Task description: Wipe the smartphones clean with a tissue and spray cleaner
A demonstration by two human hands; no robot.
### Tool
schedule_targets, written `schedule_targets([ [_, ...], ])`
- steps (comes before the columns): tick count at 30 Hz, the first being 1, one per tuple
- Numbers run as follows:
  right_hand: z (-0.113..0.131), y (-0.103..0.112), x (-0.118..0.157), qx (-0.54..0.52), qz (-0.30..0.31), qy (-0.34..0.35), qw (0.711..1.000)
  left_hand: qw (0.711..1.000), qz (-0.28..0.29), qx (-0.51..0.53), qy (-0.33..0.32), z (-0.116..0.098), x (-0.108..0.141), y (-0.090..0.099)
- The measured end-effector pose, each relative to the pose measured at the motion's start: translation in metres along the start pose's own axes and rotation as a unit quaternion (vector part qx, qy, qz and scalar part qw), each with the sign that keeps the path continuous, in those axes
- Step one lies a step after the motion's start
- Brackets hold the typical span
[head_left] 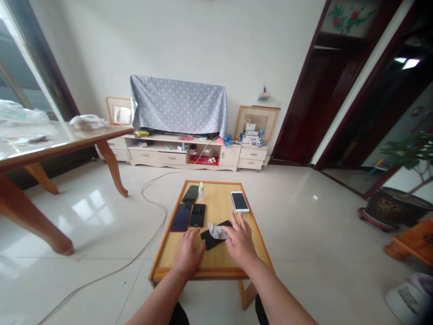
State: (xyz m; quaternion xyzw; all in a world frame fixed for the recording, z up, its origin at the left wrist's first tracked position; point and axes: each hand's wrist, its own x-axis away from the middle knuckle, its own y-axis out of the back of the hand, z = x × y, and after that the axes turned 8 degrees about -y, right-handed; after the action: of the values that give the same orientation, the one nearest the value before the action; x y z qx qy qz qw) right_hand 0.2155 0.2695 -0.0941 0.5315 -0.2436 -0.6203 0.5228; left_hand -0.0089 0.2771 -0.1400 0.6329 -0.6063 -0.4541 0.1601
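The left hand [188, 253] lies palm down and open on the worktop [219, 203], its fingertips at or just touching the edge of a black smartphone [209, 240]. The right hand [240, 241] is also palm down, with its fingers extended over the same phone, and a crumpled tissue [217, 231] lies on the phone just beside them. The fingers seem to rest on the tissue, but I cannot tell whether they have hold of it.

The worktop is a low, light wooden table with a raised orange rim. Lying on it, apart from the right hand, are a white smartphone [239, 201] near the far right corner and a dark blue smartphone [181, 217] lying just beside a black smartphone [197, 215]. Another black smartphone [190, 194] lies near the far edge, next to a small clear bottle [201, 192] with a green cap standing upright. The bottle seems to hold a clear liquid, though it is too small to be sure.

Beyond the worktop, a low cream TV cabinet [158, 156] has open compartments holding small boxes and a red item [203, 160]. A dark round pot [389, 207] on the right holds a leafy plant [406, 155].
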Motion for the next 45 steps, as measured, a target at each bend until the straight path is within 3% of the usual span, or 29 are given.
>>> schedule_targets([
  [3, -0.008, 0.007, 0.003, -0.002, 0.01, 0.011, 1.0, 1.0, -0.001, 0.003, 0.005, -0.018, -0.009, 0.003],
  [7, -0.006, 0.016, 0.004, -0.008, 0.004, 0.025, 1.0, 0.999, -0.006, 0.024, 0.027, -0.042, -0.026, -0.008],
  [12, 0.0, 0.028, 0.004, -0.018, -0.012, 0.049, 0.999, 0.99, -0.025, 0.109, 0.081, -0.048, -0.039, -0.021],
  [20, 0.012, 0.033, 0.004, -0.035, -0.033, 0.085, 0.995, 0.932, -0.118, 0.313, 0.14, -0.058, -0.059, 0.011],
  [25, 0.022, 0.032, 0.006, -0.048, -0.029, 0.111, 0.992, 0.905, -0.108, 0.398, 0.109, -0.082, -0.066, 0.028],
  [29, 0.027, 0.029, 0.007, -0.051, -0.008, 0.117, 0.992, 0.898, -0.078, 0.427, 0.078, -0.094, -0.062, 0.027],
  [37, 0.027, 0.024, 0.008, -0.024, -0.003, 0.122, 0.992, 0.944, -0.083, 0.32, 0.003, -0.105, -0.049, 0.026],
  [42, 0.025, 0.022, 0.007, -0.025, -0.022, 0.122, 0.992, 0.974, -0.011, 0.214, -0.079, -0.116, -0.045, 0.044],
  [45, 0.025, 0.026, 0.007, -0.031, -0.035, 0.13, 0.99, 0.957, 0.036, 0.28, -0.074, -0.115, -0.044, 0.052],
])
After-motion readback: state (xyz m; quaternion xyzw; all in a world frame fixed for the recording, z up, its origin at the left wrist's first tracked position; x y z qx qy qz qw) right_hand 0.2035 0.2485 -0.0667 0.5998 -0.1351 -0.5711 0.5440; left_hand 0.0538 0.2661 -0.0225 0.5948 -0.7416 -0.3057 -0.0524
